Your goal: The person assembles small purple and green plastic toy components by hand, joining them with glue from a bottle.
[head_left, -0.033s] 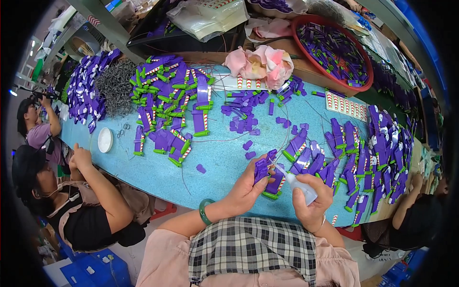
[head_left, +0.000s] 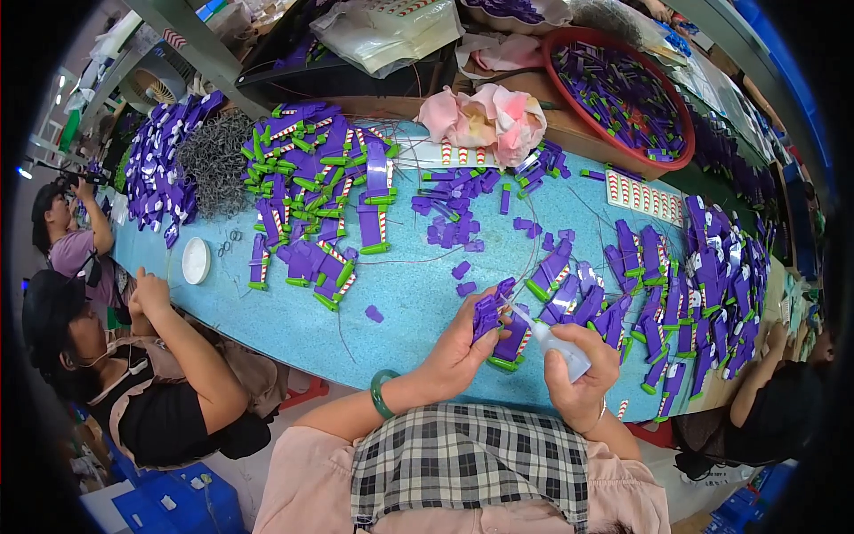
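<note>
Between the thumb and fingers of my left hand (head_left: pixel 455 351) is a small purple plastic part (head_left: pixel 488 315), held up over the near edge of the table. My right hand (head_left: pixel 578 374) is wrapped round a translucent squeeze bottle (head_left: pixel 564 352). The bottle's thin nozzle (head_left: pixel 520 312) points at the purple part, close to its right side; whether it touches I cannot tell. Just beyond and beside my hands lie purple pieces with green ends (head_left: pixel 553 270). Small loose purple tabs (head_left: pixel 454 231) are scattered farther back.
Piles of purple-and-green parts (head_left: pixel 311 169) stand back left, more (head_left: pixel 703 294) at right. A tangle of dark metal pieces (head_left: pixel 213 169), a white dish (head_left: pixel 196 261), crumpled pink cloth (head_left: pixel 485 120), a sticker sheet (head_left: pixel 642 198) and a red basin (head_left: pixel 685 133) surround the work area. Co-workers (head_left: pixel 133 374) sit at left and right.
</note>
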`<state>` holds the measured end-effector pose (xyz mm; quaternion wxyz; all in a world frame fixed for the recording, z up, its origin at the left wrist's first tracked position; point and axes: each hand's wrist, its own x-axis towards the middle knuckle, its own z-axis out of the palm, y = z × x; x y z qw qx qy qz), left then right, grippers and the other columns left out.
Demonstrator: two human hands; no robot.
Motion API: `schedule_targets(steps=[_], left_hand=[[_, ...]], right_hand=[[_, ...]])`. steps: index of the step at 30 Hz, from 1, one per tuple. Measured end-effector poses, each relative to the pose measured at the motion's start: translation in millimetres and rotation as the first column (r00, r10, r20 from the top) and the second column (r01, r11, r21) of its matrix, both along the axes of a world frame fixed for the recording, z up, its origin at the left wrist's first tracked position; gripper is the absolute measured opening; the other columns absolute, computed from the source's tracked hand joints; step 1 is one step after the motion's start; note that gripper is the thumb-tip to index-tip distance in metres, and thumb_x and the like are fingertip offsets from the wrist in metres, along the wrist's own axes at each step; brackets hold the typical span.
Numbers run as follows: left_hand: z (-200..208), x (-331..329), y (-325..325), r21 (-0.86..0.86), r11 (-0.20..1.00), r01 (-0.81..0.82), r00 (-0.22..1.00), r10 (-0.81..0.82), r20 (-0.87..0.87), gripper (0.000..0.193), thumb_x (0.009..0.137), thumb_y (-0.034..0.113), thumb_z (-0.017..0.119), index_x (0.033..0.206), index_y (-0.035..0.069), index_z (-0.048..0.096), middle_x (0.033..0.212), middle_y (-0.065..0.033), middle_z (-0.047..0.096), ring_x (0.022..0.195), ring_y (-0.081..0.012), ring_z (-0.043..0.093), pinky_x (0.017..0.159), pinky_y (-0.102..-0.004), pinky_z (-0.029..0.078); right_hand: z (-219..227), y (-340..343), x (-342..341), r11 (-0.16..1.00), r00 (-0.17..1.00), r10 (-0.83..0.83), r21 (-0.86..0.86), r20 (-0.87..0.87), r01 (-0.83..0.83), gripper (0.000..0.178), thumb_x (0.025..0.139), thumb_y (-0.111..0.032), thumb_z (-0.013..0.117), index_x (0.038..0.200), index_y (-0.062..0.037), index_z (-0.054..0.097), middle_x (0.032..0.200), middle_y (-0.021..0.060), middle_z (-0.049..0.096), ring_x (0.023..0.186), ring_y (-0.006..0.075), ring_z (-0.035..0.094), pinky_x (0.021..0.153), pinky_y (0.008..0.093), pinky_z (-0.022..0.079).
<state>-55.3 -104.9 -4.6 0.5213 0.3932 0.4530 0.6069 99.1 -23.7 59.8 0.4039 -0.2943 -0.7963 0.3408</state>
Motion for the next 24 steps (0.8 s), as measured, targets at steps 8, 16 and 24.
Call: schedule_targets(steps=[8, 16, 24], left_hand=[[0, -5, -1, 0.010, 0.999, 0.030, 0.993, -0.029, -0.113, 0.048, 0.094, 0.006, 0.039, 0.137, 0.005, 0.019, 0.124, -0.0106, 0.043, 0.113, -0.0183, 0.046, 0.093, -0.0373, 0.043], [9, -14, 1, -0.094, 0.973, 0.213, 0.902, -0.158, 0.401, 0.037, 0.094, 0.014, 0.043, 0.128, 0.005, 0.033, 0.113, -0.0074, 0.050, 0.100, -0.0165, 0.053, 0.080, -0.0319, 0.050], [12, -18, 1, -0.096, 0.948, 0.304, 0.883, -0.243, 0.402, 0.038, 0.093, 0.015, 0.044, 0.129, 0.005, 0.033, 0.112, -0.0073, 0.051, 0.097, -0.0158, 0.053, 0.077, -0.0312, 0.050]], right_hand=[[4, -1, -1, 1.000, 1.000, 0.014, 0.003, 0.026, -0.014, 0.025, 0.067, -0.003, 0.066, 0.091, 0.0009, 0.060, 0.072, 0.0129, 0.064, 0.055, 0.0196, 0.062, 0.049, 0.0275, 0.046], [3, -6, 9, 0.995, 1.000, 0.012, -0.100, 0.007, -0.012, 0.021, 0.070, -0.007, 0.063, 0.089, 0.0002, 0.061, 0.073, 0.0104, 0.062, 0.056, 0.0157, 0.058, 0.051, 0.0256, 0.043], [3, -1, 2, 0.998, 0.998, 0.055, -0.042, 0.015, -0.054, 0.022, 0.069, -0.007, 0.065, 0.089, 0.0003, 0.061, 0.070, 0.0129, 0.064, 0.053, 0.0197, 0.062, 0.048, 0.0273, 0.045]])
